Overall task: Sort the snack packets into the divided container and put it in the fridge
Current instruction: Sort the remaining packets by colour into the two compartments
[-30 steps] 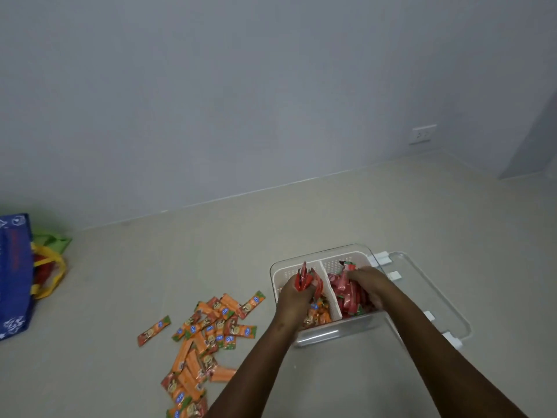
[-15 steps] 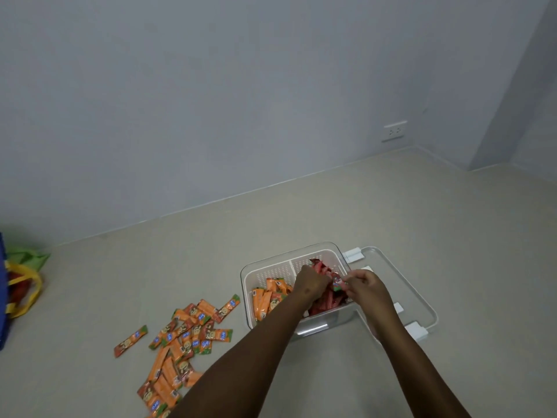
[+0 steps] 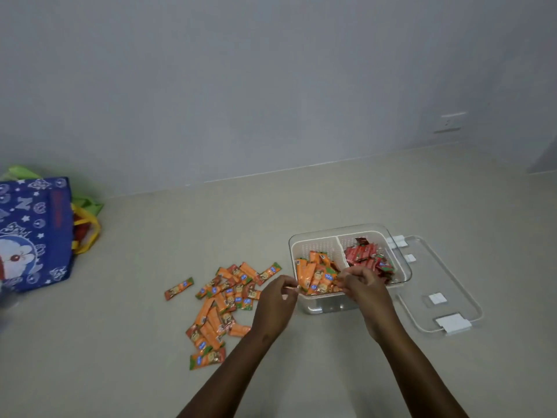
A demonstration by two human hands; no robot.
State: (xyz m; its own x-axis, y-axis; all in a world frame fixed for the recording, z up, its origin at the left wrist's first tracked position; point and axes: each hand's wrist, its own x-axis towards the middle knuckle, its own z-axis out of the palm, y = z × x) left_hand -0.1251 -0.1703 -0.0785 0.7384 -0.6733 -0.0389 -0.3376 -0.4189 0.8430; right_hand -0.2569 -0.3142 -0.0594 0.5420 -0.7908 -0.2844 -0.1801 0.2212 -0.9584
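Both the left hand (image 3: 278, 292) and the right hand (image 3: 360, 282) have curled fingers at the near rim of the divided container (image 3: 319, 309), but what they hold cannot be told.

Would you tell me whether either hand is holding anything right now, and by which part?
It cannot be told: both the left hand and right hand have curled fingers at the container's near edge, but no held packet shows clearly.

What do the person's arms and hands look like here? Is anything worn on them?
Both forearms are bare up to the bottom edge of the picture: no sleeves show. The left hand and the right hand wear no gloves. No watch, bracelet or ring can be made out, though the picture is soft.
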